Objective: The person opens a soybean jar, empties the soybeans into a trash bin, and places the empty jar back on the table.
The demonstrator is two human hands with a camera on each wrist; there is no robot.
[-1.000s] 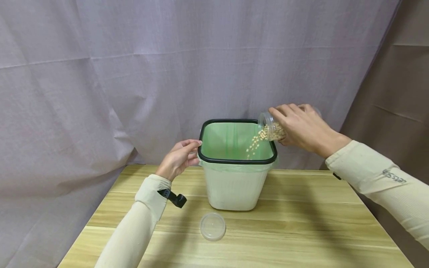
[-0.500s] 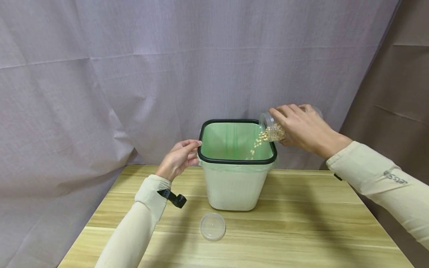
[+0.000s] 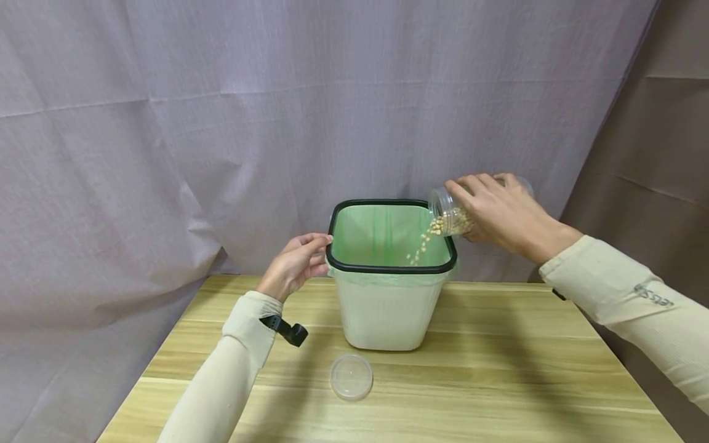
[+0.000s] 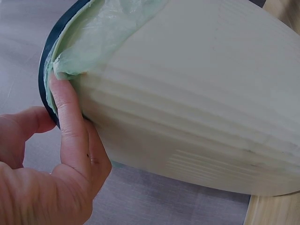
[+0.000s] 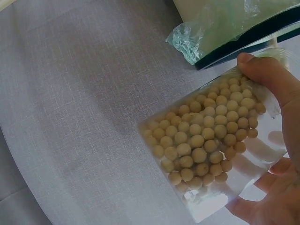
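A white bin point(image 3: 386, 311) with a black rim and a green liner stands on the wooden table point(image 3: 498, 381). My right hand point(image 3: 498, 212) grips a clear jar point(image 3: 445, 206) tipped over the bin's right rim, and pale round beans point(image 3: 423, 243) fall from its mouth into the liner. In the right wrist view the jar point(image 5: 213, 157) is still packed with beans, thumb point(image 5: 265, 77) on its wall. My left hand point(image 3: 296, 261) holds the bin's left rim; the left wrist view shows the thumb point(image 4: 68, 122) pressed on the bin's wall point(image 4: 197, 103) under the liner's edge.
A clear round lid point(image 3: 351, 376) lies on the table in front of the bin. A grey curtain point(image 3: 221, 123) hangs right behind the table, with a brown one point(image 3: 653, 154) at the right. Bare wood lies left and right of the bin.
Beans keep streaming from the jar into the bin. Both hands and the bin stay where they were; the view has shifted very slightly.
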